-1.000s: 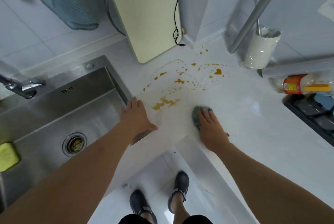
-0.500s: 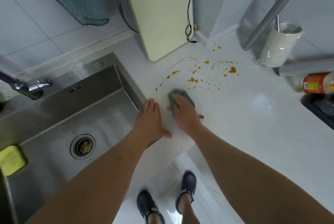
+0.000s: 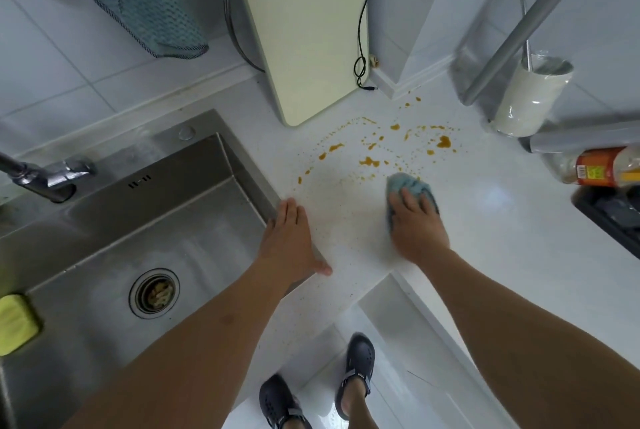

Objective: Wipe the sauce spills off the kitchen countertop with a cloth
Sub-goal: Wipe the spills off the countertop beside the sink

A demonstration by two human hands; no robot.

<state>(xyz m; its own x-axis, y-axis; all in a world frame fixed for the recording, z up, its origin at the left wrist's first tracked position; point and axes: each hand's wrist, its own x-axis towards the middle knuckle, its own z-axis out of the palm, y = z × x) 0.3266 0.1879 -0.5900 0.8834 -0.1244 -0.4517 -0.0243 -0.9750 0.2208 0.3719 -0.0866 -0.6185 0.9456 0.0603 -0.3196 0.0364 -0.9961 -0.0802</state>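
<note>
My right hand (image 3: 417, 227) presses the cloth (image 3: 408, 187) flat, left hand (image 3: 289, 238) spread on the desk (image 3: 502, 220) — most sauce spills (image 3: 443, 142) remain, I judge.

Sink (image 3: 104, 220) left of spills (image 3: 370, 161); cloth (image 3: 408, 187) just before spills.
</note>
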